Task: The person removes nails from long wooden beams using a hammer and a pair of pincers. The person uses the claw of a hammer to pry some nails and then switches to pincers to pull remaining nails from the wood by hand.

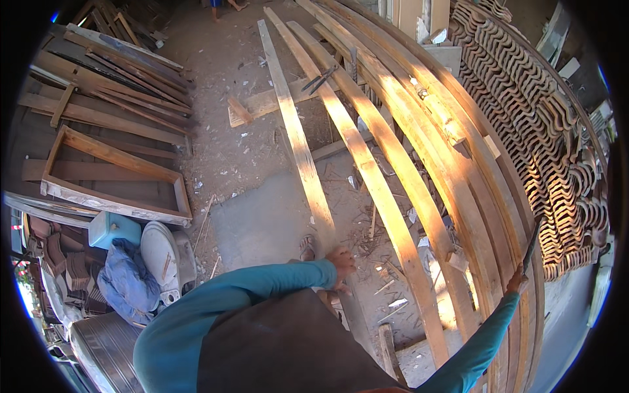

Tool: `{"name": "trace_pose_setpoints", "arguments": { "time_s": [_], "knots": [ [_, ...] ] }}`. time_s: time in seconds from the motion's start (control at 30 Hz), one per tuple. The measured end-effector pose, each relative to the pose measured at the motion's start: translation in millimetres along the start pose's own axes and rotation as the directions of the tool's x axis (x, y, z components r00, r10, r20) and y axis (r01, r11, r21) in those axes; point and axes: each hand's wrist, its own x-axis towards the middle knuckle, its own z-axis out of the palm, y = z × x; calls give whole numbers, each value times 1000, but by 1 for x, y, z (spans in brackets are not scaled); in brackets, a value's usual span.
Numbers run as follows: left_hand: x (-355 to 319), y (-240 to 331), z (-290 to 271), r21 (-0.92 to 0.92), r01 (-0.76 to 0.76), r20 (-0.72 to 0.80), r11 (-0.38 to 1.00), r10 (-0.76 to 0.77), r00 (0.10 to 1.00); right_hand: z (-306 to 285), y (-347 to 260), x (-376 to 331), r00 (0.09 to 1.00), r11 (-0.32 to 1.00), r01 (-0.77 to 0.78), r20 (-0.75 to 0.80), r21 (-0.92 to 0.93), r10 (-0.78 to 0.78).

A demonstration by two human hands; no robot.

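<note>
Dark shirt front (262, 334) lay nearest; leftmost board (303, 152), grasped under my left fingers (343, 256); long dark tool (534, 241), clenched by my right fingers (517, 283) near stacked boards (458, 190), which careless swinging might have knocked.

Two long, slightly creased teal sleeves (262, 285) join a plain dark brown shirt body (262, 340) at the frame's lower centre

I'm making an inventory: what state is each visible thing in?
Left hand: at a plank, grip unclear.
Right hand: closed on a dark tool.
Dark tool: held, slanted.
Plank: partly sunlit.
Other planks: side by side, partly sunlit.
Pincers: legs spread, lying across planks.
Tiles: stacked in rows.
Frame: open middle, boards showing through.
Cloth: crumpled.
</note>
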Motion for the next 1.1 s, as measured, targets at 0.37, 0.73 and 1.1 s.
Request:
{"name": "trace_pose_setpoints", "arguments": {
  "time_s": [0.37, 0.73, 1.1],
  "knots": [
    [-1, -15, -5, -457, -184, 195, 870, 300, 934, -16, -205, -286, 959, 944, 66, -281, 322, 29],
    [-78, -128, -94, -798, 211, -102, 565, -471, 876, 129, -285, -509, 806, 832, -93, 532, 547, -260],
    [-343, -119, 55, -627, 756, 262, -188, -965, -22, 155, -379, -587, 427, 812, 104, 711, 575, -558]
  ]
}}
